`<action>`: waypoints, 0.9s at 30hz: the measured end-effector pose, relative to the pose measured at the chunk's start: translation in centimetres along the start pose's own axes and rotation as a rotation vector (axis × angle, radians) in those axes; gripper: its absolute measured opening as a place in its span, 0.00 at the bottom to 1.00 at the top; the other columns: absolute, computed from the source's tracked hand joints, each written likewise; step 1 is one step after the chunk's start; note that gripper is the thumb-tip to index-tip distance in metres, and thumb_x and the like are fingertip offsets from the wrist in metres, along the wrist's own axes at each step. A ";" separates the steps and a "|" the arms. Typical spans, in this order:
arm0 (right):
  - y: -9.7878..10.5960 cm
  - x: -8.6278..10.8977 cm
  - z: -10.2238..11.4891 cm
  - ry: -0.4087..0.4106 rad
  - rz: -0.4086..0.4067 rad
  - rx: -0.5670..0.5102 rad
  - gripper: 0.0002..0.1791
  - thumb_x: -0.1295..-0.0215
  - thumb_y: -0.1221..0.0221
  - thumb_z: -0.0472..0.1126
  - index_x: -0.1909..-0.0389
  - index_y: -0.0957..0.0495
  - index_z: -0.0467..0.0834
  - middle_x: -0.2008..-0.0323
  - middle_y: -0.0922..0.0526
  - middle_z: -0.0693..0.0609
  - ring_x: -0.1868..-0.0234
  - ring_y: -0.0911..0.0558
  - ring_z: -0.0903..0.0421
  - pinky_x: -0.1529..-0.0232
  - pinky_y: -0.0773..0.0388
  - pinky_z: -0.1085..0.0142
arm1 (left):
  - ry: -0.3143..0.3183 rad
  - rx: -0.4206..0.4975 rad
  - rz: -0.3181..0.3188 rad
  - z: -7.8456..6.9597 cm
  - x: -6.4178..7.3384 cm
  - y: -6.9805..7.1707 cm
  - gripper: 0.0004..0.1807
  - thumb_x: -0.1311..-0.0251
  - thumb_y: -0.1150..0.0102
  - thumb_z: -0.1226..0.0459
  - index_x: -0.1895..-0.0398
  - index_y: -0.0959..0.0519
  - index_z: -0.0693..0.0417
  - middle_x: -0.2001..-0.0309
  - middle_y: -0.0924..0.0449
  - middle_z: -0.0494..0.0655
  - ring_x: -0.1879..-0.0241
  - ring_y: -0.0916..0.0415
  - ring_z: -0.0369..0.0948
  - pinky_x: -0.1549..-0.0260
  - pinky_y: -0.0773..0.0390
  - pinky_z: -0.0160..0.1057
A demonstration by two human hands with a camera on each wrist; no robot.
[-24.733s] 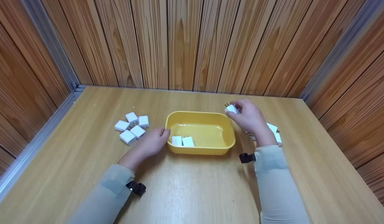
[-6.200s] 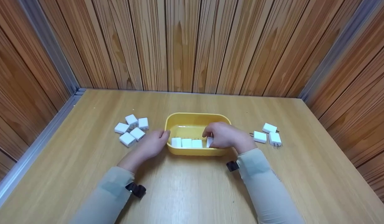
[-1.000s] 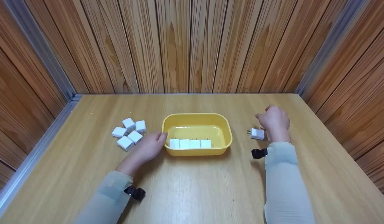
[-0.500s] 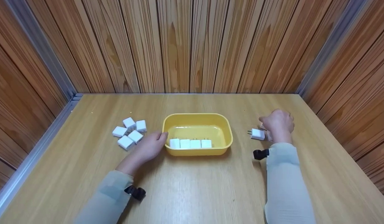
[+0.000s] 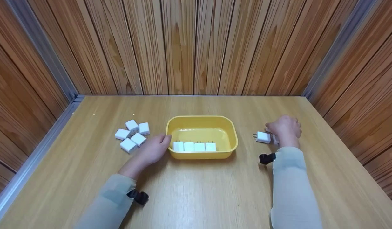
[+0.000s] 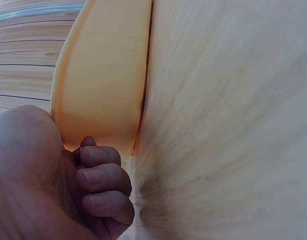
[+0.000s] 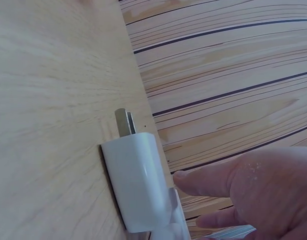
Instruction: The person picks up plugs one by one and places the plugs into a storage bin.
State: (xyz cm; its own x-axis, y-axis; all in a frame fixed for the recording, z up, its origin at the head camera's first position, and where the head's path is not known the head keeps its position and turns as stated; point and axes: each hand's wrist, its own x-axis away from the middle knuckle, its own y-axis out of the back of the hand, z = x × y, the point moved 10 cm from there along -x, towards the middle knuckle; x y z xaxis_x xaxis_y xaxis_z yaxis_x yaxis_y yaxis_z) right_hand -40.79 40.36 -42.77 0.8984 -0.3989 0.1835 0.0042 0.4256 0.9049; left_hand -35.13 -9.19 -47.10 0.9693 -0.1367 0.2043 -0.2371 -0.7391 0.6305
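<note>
My left hand (image 5: 153,149) holds the left end of a yellow plastic tub (image 5: 202,156), thumb at the rim and the other fingers curled below it outside. Several white plug chargers (image 5: 199,147) stand in a row along the tub's near wall, prongs toward the back. My right hand (image 5: 285,127) is over the small group on the right, partly covering two chargers. Beside it lies a white charger (image 5: 263,137) with its prongs pointing left. In the right wrist view the thumb and a finger are apart, just beyond this charger (image 7: 136,182); the other fingertips are hidden.
Left of the tub, several more white chargers (image 5: 128,145) lie in a loose cluster close to my left hand. Wood-patterned panels (image 5: 183,47) enclose the wooden table (image 5: 196,190) at the back and sides.
More chargers stand in the tub than 24.7 seconds ago. Since 6.2 seconds ago my right hand has left the tub for the right group, lately shifting slightly right and nearer. The left hand stays.
</note>
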 end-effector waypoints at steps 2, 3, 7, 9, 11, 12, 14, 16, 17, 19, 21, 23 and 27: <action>-0.2 0.0 -0.1 -0.002 0.005 -0.009 0.41 0.21 0.40 0.59 0.33 0.27 0.23 0.34 0.34 0.21 0.37 0.33 0.30 0.37 0.26 0.41 | -0.002 0.001 0.001 0.0 0.0 0.0 0.35 0.13 0.64 0.39 0.21 0.25 0.50 0.32 0.20 0.49 0.35 0.23 0.49 0.25 0.30 0.62; -0.2 0.0 -0.1 -0.002 0.008 -0.012 0.41 0.21 0.39 0.59 0.33 0.27 0.23 0.34 0.35 0.21 0.37 0.33 0.30 0.37 0.26 0.41 | -0.002 0.003 0.001 0.0 0.0 0.0 0.35 0.13 0.64 0.39 0.21 0.25 0.50 0.32 0.20 0.49 0.35 0.23 0.49 0.25 0.30 0.62; -0.6 -0.1 -0.2 -0.002 0.022 -0.021 0.40 0.21 0.39 0.59 0.34 0.27 0.24 0.35 0.34 0.22 0.36 0.33 0.29 0.36 0.27 0.40 | -0.001 0.003 0.001 0.0 0.0 0.0 0.35 0.13 0.63 0.39 0.21 0.25 0.49 0.32 0.20 0.49 0.34 0.23 0.49 0.24 0.30 0.62; -0.7 -0.1 -0.2 -0.003 0.026 -0.028 0.40 0.21 0.39 0.59 0.34 0.26 0.24 0.36 0.33 0.23 0.36 0.33 0.29 0.36 0.27 0.40 | 0.000 0.002 0.001 0.0 0.0 0.0 0.35 0.13 0.63 0.39 0.21 0.25 0.48 0.32 0.20 0.49 0.34 0.23 0.49 0.24 0.31 0.62; -0.7 0.0 -0.2 -0.001 0.027 -0.037 0.40 0.21 0.39 0.59 0.35 0.26 0.24 0.37 0.33 0.24 0.37 0.32 0.30 0.37 0.27 0.41 | -0.002 0.000 0.002 0.0 0.0 0.0 0.35 0.13 0.63 0.39 0.21 0.25 0.49 0.32 0.19 0.49 0.34 0.23 0.49 0.25 0.30 0.62; -0.8 0.0 -0.2 -0.001 0.027 -0.044 0.39 0.22 0.38 0.59 0.36 0.26 0.24 0.37 0.32 0.25 0.38 0.32 0.30 0.37 0.28 0.41 | -0.001 0.000 0.002 0.0 0.0 0.0 0.35 0.13 0.63 0.39 0.21 0.25 0.49 0.32 0.19 0.49 0.34 0.23 0.50 0.25 0.30 0.62; -0.9 0.0 -0.2 -0.001 0.026 -0.052 0.38 0.23 0.37 0.58 0.38 0.25 0.24 0.38 0.31 0.26 0.39 0.32 0.31 0.38 0.28 0.42 | 0.000 -0.001 0.003 0.0 0.0 0.0 0.35 0.13 0.63 0.39 0.21 0.25 0.49 0.32 0.19 0.49 0.34 0.22 0.50 0.25 0.30 0.62; -1.0 0.0 -0.2 -0.001 0.024 -0.050 0.37 0.24 0.37 0.58 0.40 0.24 0.25 0.39 0.30 0.27 0.40 0.31 0.32 0.39 0.27 0.42 | 0.006 0.001 0.004 0.1 0.0 0.0 0.34 0.13 0.63 0.39 0.22 0.25 0.49 0.33 0.19 0.49 0.35 0.22 0.49 0.25 0.29 0.62; -1.0 0.0 -0.1 -0.002 0.026 -0.040 0.35 0.24 0.37 0.58 0.42 0.22 0.26 0.40 0.30 0.27 0.40 0.31 0.32 0.40 0.27 0.42 | 0.002 -0.004 0.001 0.0 0.0 0.0 0.34 0.13 0.63 0.39 0.22 0.24 0.49 0.33 0.19 0.49 0.35 0.22 0.49 0.25 0.29 0.62; -1.1 0.0 -0.1 -0.003 0.026 -0.023 0.33 0.24 0.37 0.57 0.46 0.20 0.27 0.41 0.30 0.27 0.41 0.31 0.32 0.40 0.27 0.43 | -0.005 -0.015 -0.002 0.0 -0.1 0.1 0.34 0.12 0.64 0.40 0.22 0.24 0.51 0.34 0.19 0.50 0.36 0.22 0.49 0.26 0.29 0.61; -1.2 -0.1 -0.1 -0.006 0.025 -0.007 0.31 0.24 0.37 0.57 0.49 0.18 0.28 0.42 0.30 0.28 0.41 0.31 0.32 0.41 0.27 0.43 | -0.006 -0.019 -0.006 0.0 -0.1 0.1 0.34 0.12 0.64 0.41 0.23 0.23 0.51 0.35 0.18 0.50 0.38 0.22 0.49 0.27 0.27 0.60; -1.4 -0.1 0.0 -0.011 0.029 0.002 0.30 0.25 0.38 0.57 0.52 0.17 0.29 0.43 0.30 0.28 0.41 0.32 0.33 0.41 0.28 0.43 | -0.012 -0.023 -0.007 0.0 -0.1 0.1 0.34 0.12 0.64 0.41 0.23 0.23 0.52 0.37 0.18 0.50 0.39 0.22 0.49 0.28 0.27 0.60; -1.6 -0.3 -0.2 -0.023 0.039 -0.013 0.29 0.25 0.37 0.56 0.51 0.17 0.29 0.42 0.30 0.29 0.40 0.32 0.33 0.42 0.28 0.44 | -0.007 -0.010 0.001 0.1 -0.1 0.1 0.33 0.12 0.63 0.41 0.24 0.23 0.50 0.40 0.18 0.49 0.40 0.22 0.49 0.29 0.26 0.60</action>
State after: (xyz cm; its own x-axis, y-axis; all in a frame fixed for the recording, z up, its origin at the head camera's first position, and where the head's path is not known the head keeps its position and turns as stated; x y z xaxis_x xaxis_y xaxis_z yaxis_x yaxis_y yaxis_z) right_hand -41.01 39.94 -44.34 0.8875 -0.4005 0.2278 -0.0250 0.4517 0.8918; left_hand -35.23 -9.25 -47.12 0.9696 -0.1419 0.1993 -0.2382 -0.7326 0.6376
